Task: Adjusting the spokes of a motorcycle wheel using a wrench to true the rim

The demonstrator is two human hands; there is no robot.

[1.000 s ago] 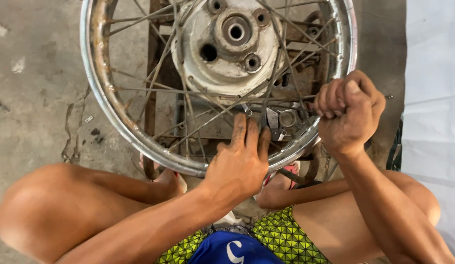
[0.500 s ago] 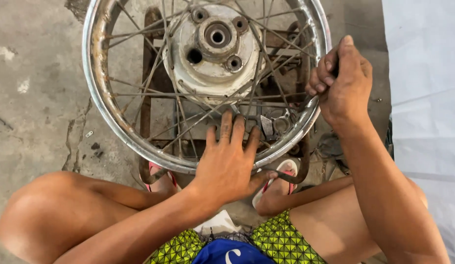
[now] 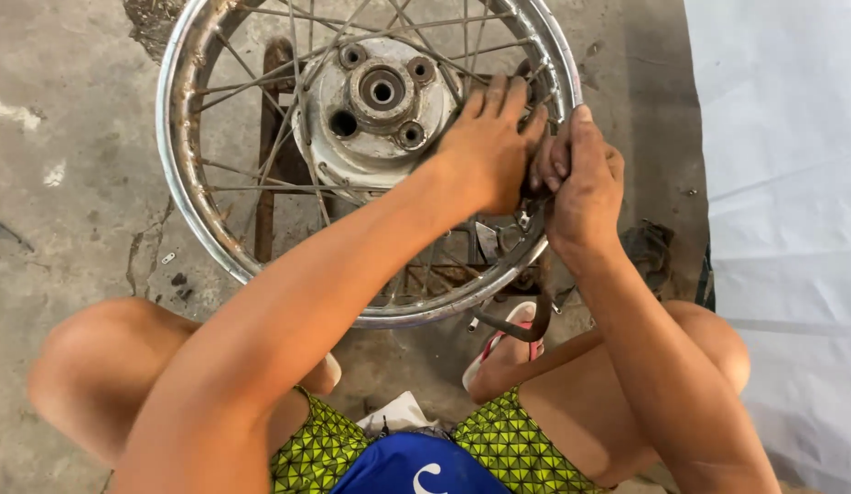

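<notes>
A rusty spoked wheel rim (image 3: 181,174) with a grey hub (image 3: 380,91) lies flat in front of me on the concrete floor. My left hand (image 3: 488,146) reaches across it and rests with fingers stretched over the spokes near the right side of the rim. Right beside it, touching it, my right hand (image 3: 583,183) curls its fingers around the rim's right edge. What the fingers pinch there is hidden. My bare knees are spread on either side, below the wheel.
A rusty metal frame (image 3: 263,210) sits under the wheel. A white sheet (image 3: 782,229) covers the floor on the right. A pink sandal (image 3: 499,348) and a curved dark metal bar (image 3: 522,327) lie by the rim's near edge. The concrete on the left is cracked.
My left hand left the near side of the rim and moved up and right to the right side. My right hand stayed at the right edge. The view shifted, so the wheel sits lower.
</notes>
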